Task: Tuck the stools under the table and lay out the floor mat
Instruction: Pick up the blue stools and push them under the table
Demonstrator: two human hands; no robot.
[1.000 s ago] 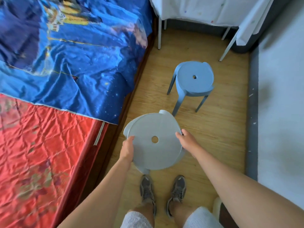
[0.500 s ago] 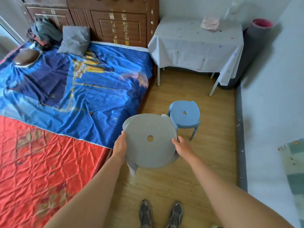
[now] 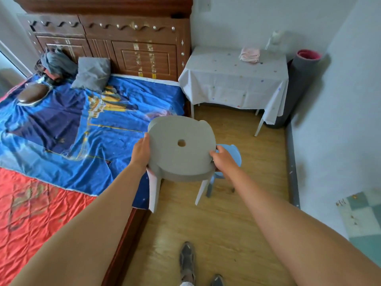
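- Left hand (image 3: 141,152) clamped on the left rim of the grey stool (image 3: 181,147), fingers (image 3: 146,141) curled over the seat edge, palm flat against the side.
- Right hand (image 3: 221,159) closed on the right rim of the same seat, fingertips (image 3: 214,154) hooked round the edge, thumb side toward the camera.
- Grey stool held clear of the wooden floor (image 3: 243,213), seat slightly tilted, central hole lying between the two sets of fingers, two pale legs hanging down below the left palm and below the right wrist.
- Blue stool (image 3: 232,154) just beyond and below the right fingers, mostly hidden behind the grey seat and the right hand, standing on the floor.
- Table (image 3: 233,79) well ahead of both hands, draped in a white spotted cloth, thin white legs showing under the hem; folded pink cloth (image 3: 249,55) on top.
- Rolled floor mat (image 3: 299,85), dark grey outside with a pink core, upright in the corner, far ahead and to the right of the right fingers, touching the table's right side or just beside it; cannot tell which.
- Bed (image 3: 61,131) to the left of the left fingers, blue sheet over a red quilt, grey pillow (image 3: 91,74) near the wooden headboard (image 3: 115,40).
- Patterned green rug (image 3: 362,215) on the grey floor strip, far right and nearer the camera than the right hand.
- Two shoes (image 3: 187,263) at the bottom edge, below both forearms.
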